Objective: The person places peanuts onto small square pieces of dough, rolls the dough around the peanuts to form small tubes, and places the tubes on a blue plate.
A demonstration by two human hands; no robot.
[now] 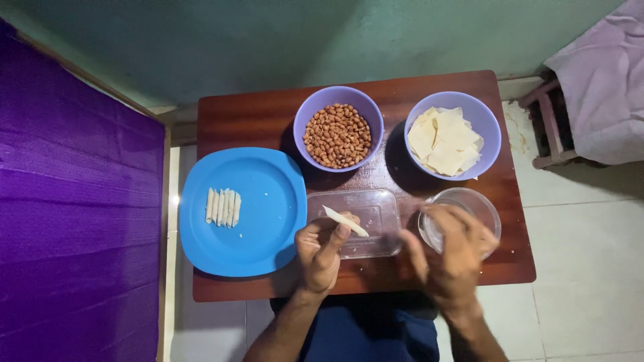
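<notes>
Rolled pastry stick [345, 220] is pinched between thumb and fingers of the left hand [320, 249], held over the clear rectangular container [376, 211] at the table's [255, 114] front edge. Right hand [448, 251] is blurry over the small clear bowl [483, 204], fingers loosely spread, can't tell if it's holding anything. Five finished rolls [223, 206] sit on the blue plate [261, 228], with bowls of peanuts [337, 135] and pastry squares [446, 139] behind.

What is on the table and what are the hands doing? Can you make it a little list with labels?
table: small brown wooden table
left hand: pinches a thin rolled wrapper over a clear tray
right hand: blurred, at a small clear bowl
blue plate: row of finished rolls
purple bowls: peanuts; pale wrapper sheets
</notes>
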